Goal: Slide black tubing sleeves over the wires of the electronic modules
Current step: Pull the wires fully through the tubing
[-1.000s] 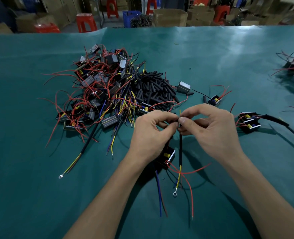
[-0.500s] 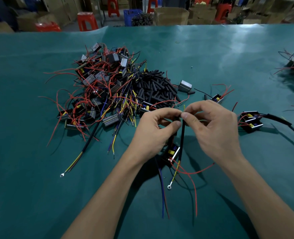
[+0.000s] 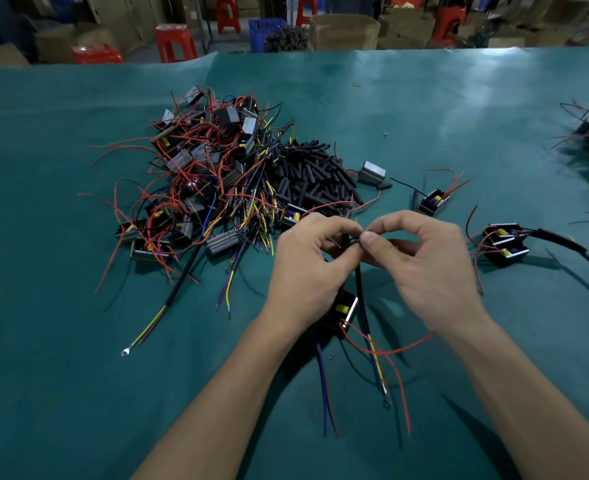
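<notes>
1. Green tabletop (image 3: 78,358), and the big tangle of modules (image 3: 199,181) beyond the hands is unsleeved, so most of the job remains
2. Loose sleeves pile (image 3: 312,178) just right of that tangle, plenty left
3. Sleeved pair (image 3: 506,242) right of the hands looks done
4. Left hand (image 3: 307,271) and right hand (image 3: 424,268), fingers pinching one black sleeve (image 3: 359,289) over the wires, module (image 3: 343,311) hanging beneath

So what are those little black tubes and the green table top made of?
The black tubes look like matte, soft plastic or rubber: dull, some flattened or bent. The green table cover looks like a smooth vinyl or rubber sheet, since lights reflect off it softly.
</notes>
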`<state>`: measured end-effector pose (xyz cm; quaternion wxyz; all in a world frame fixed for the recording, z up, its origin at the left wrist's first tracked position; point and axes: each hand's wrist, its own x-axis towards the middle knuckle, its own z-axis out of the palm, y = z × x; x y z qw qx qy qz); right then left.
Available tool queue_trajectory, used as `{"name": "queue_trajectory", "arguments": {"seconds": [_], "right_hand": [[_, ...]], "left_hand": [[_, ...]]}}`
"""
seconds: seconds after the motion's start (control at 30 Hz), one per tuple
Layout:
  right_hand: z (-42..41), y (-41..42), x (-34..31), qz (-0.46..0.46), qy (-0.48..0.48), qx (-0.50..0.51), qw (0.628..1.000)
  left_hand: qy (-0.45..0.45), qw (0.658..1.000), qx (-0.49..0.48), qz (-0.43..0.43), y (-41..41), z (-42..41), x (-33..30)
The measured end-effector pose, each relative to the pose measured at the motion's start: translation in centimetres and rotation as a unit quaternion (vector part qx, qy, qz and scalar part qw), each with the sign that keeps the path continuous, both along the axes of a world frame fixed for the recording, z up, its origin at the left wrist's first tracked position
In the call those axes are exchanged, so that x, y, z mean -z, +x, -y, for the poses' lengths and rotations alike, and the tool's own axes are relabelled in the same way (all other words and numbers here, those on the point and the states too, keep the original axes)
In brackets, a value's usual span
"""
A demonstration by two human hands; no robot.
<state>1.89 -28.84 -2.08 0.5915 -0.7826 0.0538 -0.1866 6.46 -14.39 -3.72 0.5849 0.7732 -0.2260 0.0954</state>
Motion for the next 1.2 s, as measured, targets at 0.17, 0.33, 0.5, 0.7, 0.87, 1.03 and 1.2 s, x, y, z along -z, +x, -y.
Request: {"name": "queue_trajectory", "arguments": {"seconds": [0.17,0.33,0.5,0.7,0.87,1.03,1.2], "right_hand": [[0.1,0.1,-0.1,-0.012,-0.007,0.009,1.0],[0.5,0.1,-0.2,-0.052,-0.024,0.004,0.998],[0.6,0.0,-1.0,-0.11,0.103,-0.07,0.986],[0.3,0.2,-1.4,-0.222,0.36,-0.061,0.904],[0.3,0.1,-1.5,-0.239,0.413,-0.09,0.874],[1.3,0.2,-0.4,-0.06,0.025,-0.032,0.997],[2.7,-0.2,0.0,0.112,-0.245,-0.01,0.963]], "left_hand": [[0.023,0.998,-0.034,0.054,-0.1,0.1,0.2],[0.051,0.991,-0.051,0.11,-0.4,0.2,0.4],[0.056,0.988,-0.056,0.131,-0.4,0.1,0.5],[0.034,0.993,-0.039,0.11,-0.5,0.0,0.3],[0.026,0.995,-0.02,0.096,-0.5,0.0,0.3],[0.038,0.995,-0.025,0.084,-0.1,-0.1,0.3],[0.047,0.995,-0.034,0.081,-0.1,-0.1,0.3]]}}
